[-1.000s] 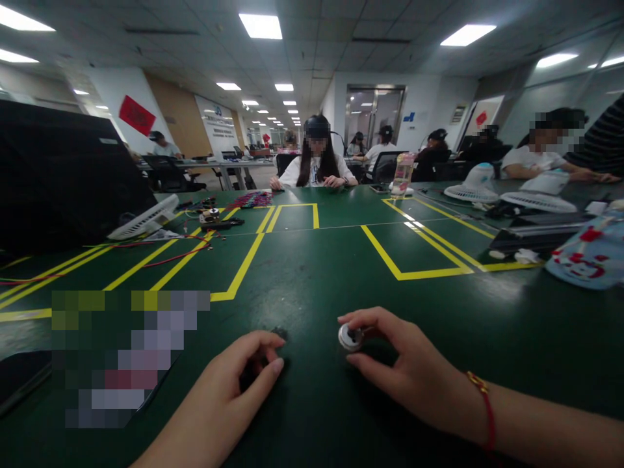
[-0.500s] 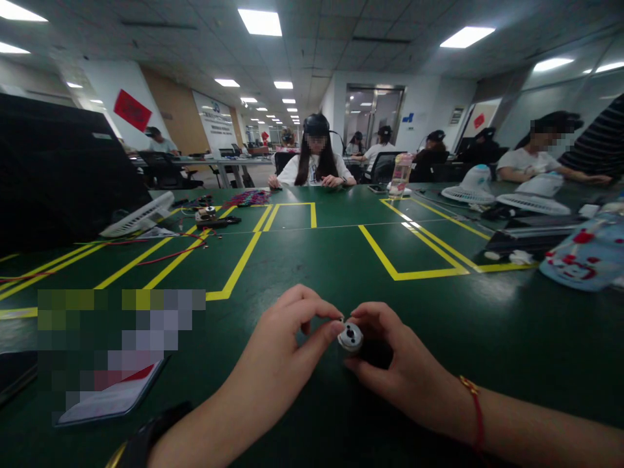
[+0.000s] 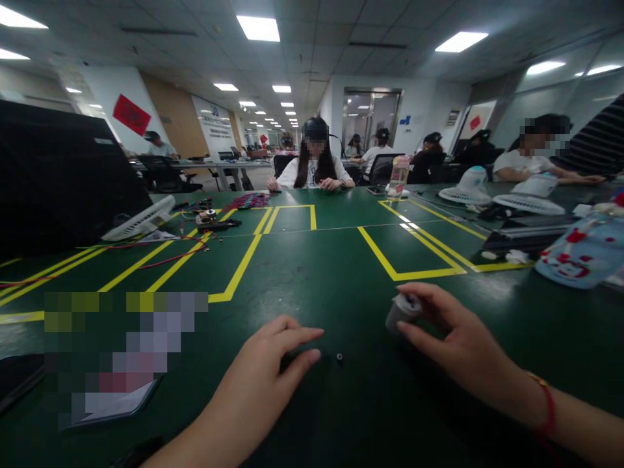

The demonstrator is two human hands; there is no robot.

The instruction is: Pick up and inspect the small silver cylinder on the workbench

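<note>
My right hand [image 3: 455, 341] grips a small silver cylindrical motor [image 3: 397, 318] between its thumb and fingertips, over the table to the right of centre. The motor's end with dark openings faces up and is partly covered by my fingers. A tiny dark ring-shaped metal part [image 3: 340, 358] lies on the green tabletop between my two hands. Just left of that part is my left hand [image 3: 273, 364], open, with thumb and forefinger apart and nothing between them.
At left are a phone-like flat item [image 3: 114, 406], a white fan [image 3: 139, 218], red wires [image 3: 175, 260] and a small device [image 3: 207, 220]. White fans [image 3: 468, 188] and a blue patterned container [image 3: 575, 250] stand right. A bottle [image 3: 398, 179] and a seated person [image 3: 314, 159] are across the table.
My right hand has carried the motor to the right and away from me. My left hand has let go, drawn back left and opened. The tiny ring-shaped part now shows on the table.
</note>
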